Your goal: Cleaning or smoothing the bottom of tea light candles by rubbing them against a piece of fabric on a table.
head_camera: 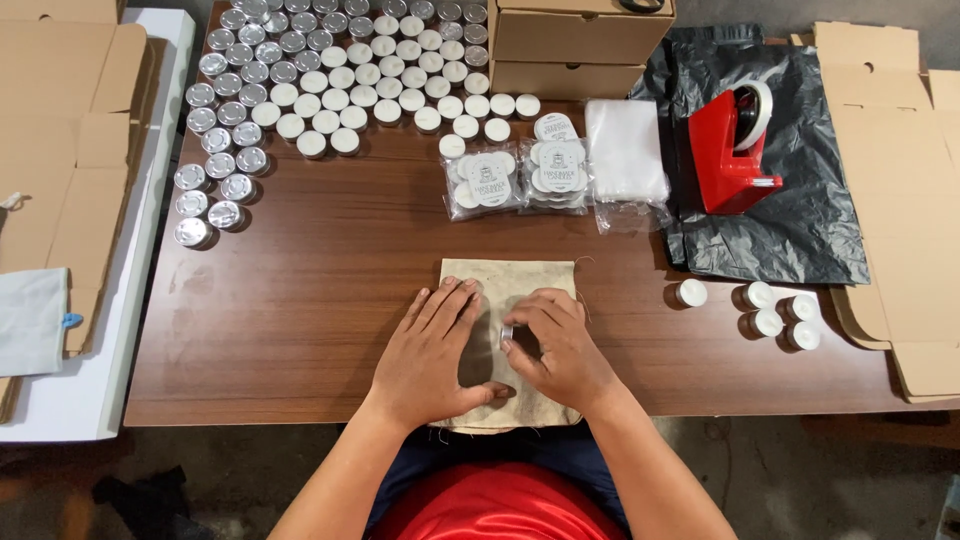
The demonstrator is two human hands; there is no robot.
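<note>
Dark wood table [300,300]: left hand [435,345] flat on coarse cloth pouch [510,275], right hand [560,345] fingers pinching round metal tealight [507,335].

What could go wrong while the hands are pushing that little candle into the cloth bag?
The right hand pinches a small tealight only at its fingertips, so it might slip and roll across the table. The left hand lies flat on the cloth bag, whose lower edge hangs at the table's front edge, so the bag could slide off toward the lap. A wide elbow swing might also knock the small bottles to the right.
</note>
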